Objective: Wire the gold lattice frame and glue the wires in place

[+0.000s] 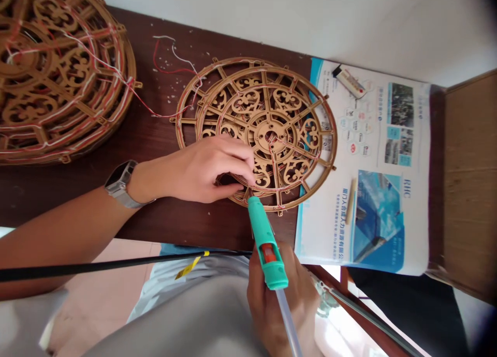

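A laser-cut wooden wheel [267,95] with scrollwork and red and white wires lies flat on the table. My left hand [205,169] rests on its near edge, fingers pressing the fretwork. My right hand [277,302] is wrapped around a teal hot glue gun [266,238], whose nozzle touches or nearly touches the wheel's near rim. A clear glue stick [288,323] runs out of the gun's back end. A wristwatch [120,183] sits on my left wrist.
A larger wired wooden wheel [58,72] stands at the left on the dark wooden table [151,212]. Loose wires [171,57] and crumbs lie beside it. A printed brochure [388,139] lies under the wheel's right side, with a small stick [351,202] on it. A black cable [97,266] crosses below.
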A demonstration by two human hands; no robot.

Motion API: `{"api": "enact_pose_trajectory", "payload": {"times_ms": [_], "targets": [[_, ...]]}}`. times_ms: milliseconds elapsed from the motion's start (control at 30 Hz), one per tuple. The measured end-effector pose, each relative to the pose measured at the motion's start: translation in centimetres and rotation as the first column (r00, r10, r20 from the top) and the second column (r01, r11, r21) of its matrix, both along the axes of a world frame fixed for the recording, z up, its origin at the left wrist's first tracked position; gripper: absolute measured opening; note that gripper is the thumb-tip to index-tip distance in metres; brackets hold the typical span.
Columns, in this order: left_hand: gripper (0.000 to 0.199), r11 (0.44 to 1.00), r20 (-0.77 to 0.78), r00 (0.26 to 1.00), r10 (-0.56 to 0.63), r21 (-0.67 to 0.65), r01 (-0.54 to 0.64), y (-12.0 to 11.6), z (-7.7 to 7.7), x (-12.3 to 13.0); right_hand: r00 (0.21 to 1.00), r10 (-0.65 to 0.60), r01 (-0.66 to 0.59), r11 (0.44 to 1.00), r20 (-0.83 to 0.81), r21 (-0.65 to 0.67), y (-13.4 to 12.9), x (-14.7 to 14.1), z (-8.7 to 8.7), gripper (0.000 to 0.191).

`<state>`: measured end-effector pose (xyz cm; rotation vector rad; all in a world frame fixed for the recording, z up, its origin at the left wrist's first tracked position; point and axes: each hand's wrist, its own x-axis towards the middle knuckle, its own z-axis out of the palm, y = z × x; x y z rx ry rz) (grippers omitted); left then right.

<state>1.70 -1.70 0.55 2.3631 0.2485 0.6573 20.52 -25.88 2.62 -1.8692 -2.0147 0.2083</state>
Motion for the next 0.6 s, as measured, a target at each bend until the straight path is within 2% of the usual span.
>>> {"api": "enact_pose_trajectory", "payload": {"times_ms": [200, 367, 500, 600], "targets": [[0.016, 1.0, 0.003, 1.0, -0.006, -0.007, 0.006, 0.0, 0.0, 0.0, 0.997, -0.078, 0.079, 0.995, -0.029, 0.052, 0.8, -1.2, 0.6, 0.024], [0.015, 1.0, 0.006, 1.0, 0.001, -0.008, -0.001, 0.0, 0.0, 0.1, 0.993, -0.109, 0.113, 0.99, -0.041, 0.087, 1.0, -1.2, 1.3, 0.017], [0.016, 1.0, -0.005, 1.0, 0.012, 0.0, -0.012, -0.1, -0.1, 0.0, 0.995, -0.084, 0.086, 0.995, -0.046, 0.05, 1.2, -1.0, 1.3, 0.018], [0.015, 1.0, -0.014, 1.0, 0.011, 0.001, -0.011, 0.0, -0.1, 0.0, 0.992, -0.109, 0.112, 0.993, -0.059, 0.046, 1.5, -1.0, 1.2, 0.021]]}}
